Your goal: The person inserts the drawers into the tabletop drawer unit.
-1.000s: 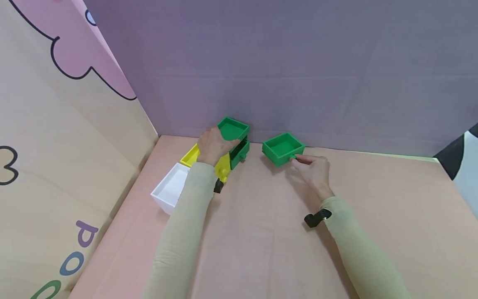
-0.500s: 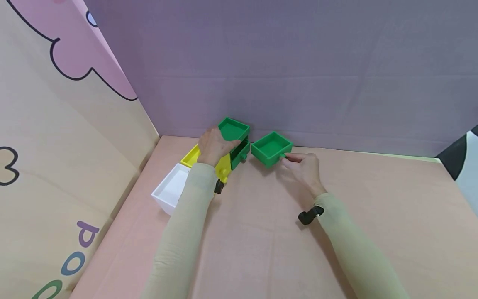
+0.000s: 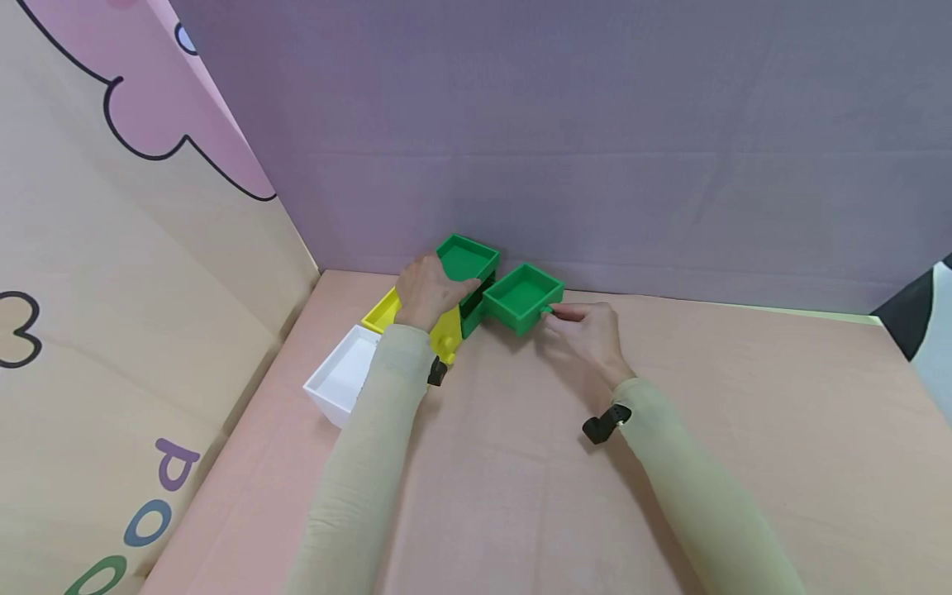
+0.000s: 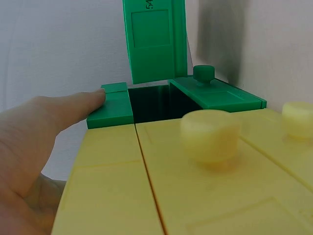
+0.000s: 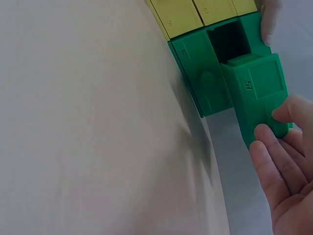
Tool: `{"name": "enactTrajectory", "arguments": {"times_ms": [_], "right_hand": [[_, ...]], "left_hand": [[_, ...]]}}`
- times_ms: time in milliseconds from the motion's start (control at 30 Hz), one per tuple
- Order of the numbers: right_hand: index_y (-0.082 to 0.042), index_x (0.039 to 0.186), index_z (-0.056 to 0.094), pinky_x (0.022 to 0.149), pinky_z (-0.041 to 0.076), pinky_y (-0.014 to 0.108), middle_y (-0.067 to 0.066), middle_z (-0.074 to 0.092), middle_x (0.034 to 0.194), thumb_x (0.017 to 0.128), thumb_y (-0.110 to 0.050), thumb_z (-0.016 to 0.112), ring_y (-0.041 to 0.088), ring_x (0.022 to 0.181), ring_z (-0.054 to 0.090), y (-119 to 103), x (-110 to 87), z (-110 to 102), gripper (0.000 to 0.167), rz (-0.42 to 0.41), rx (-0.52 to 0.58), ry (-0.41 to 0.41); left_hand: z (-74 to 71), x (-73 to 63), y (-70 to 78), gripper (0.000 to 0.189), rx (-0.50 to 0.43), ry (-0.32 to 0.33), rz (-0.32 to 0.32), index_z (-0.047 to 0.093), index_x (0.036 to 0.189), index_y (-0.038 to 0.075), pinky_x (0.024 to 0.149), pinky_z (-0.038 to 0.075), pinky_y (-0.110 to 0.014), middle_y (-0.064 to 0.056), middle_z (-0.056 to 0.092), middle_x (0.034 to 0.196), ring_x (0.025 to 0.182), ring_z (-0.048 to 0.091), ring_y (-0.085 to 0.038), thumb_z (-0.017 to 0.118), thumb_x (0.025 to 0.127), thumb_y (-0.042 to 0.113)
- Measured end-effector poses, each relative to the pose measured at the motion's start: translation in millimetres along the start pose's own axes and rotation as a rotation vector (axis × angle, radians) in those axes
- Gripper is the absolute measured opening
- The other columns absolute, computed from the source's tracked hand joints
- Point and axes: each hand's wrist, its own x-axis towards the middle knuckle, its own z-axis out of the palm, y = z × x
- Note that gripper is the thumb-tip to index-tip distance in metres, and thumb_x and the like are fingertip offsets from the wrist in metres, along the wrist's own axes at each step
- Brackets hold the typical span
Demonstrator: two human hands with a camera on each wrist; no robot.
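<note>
A green drawer (image 3: pixel 524 291) hangs at the front of the green section (image 3: pixel 467 258) of a small drawer cabinet, level with its dark upper opening. My right hand (image 3: pixel 591 335) pinches the drawer's knob between thumb and fingers. In the right wrist view, the drawer's back end (image 5: pixel 239 59) is at the mouth of the slot (image 5: pixel 229 43); how far in it reaches I cannot tell. My left hand (image 3: pixel 427 293) grips the cabinet from above, thumb along the green top (image 4: pixel 112 105), other fingers mostly hidden. Below the slot, a closed green drawer (image 4: pixel 222 93) shows its knob.
Yellow drawers (image 3: pixel 446 332) adjoin the green section, and a white box-like section (image 3: pixel 342 372) stands nearer me, partly covered by my left forearm. A grey-purple wall (image 3: pixel 595 165) rises close behind. Pink-beige cloth (image 3: pixel 506 479) covers the table.
My right hand has carried the green drawer leftward, from well apart to the cabinet's upper slot. My left hand has stayed in place on the cabinet.
</note>
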Motion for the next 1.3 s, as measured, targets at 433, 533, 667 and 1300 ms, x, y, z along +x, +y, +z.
{"name": "enactTrajectory", "arguments": {"times_ms": [433,533,667,1300], "right_hand": [[-0.011,0.122,0.081,0.094,0.060,0.028,0.012,0.081,0.115,0.095,-0.024,0.080,0.024,0.119,0.075,-1,2.4,9,0.030,-0.023,0.023,-0.069],[-0.014,0.123,0.081,0.102,0.059,0.036,0.010,0.081,0.117,0.095,-0.028,0.081,0.022,0.122,0.073,0,3.4,10,0.031,0.002,0.054,-0.092],[-0.018,0.123,0.082,0.106,0.057,0.040,0.007,0.081,0.118,0.094,-0.029,0.083,0.019,0.124,0.072,1,5.1,12,0.032,0.030,0.102,-0.120],[-0.017,0.122,0.082,0.104,0.058,0.037,0.006,0.081,0.116,0.092,-0.031,0.085,0.020,0.121,0.074,12,12.6,20,0.034,-0.018,0.104,-0.142]], "left_hand": [[-0.9,-0.7,1.0,0.059,0.007,-0.003,-0.008,0.055,0.095,0.006,0.057,0.037,-0.028,-0.004,0.047,0.079,0.071,0.054,-0.022,0.079,0.089,0.059],[-1.3,-1.0,1.2,0.060,0.016,-0.002,-0.009,0.056,0.097,0.005,0.057,0.038,-0.027,-0.004,0.049,0.080,0.072,0.055,-0.023,0.079,0.089,0.060],[-1.4,-1.6,1.1,0.061,0.023,-0.003,-0.013,0.057,0.101,0.005,0.059,0.039,-0.028,-0.005,0.052,0.084,0.077,0.057,-0.024,0.078,0.089,0.061],[-2.3,-6.4,0.3,0.062,0.017,0.017,-0.003,0.060,0.106,0.004,0.061,0.039,-0.028,-0.007,0.056,0.088,0.079,0.058,-0.025,0.079,0.089,0.061]]}}
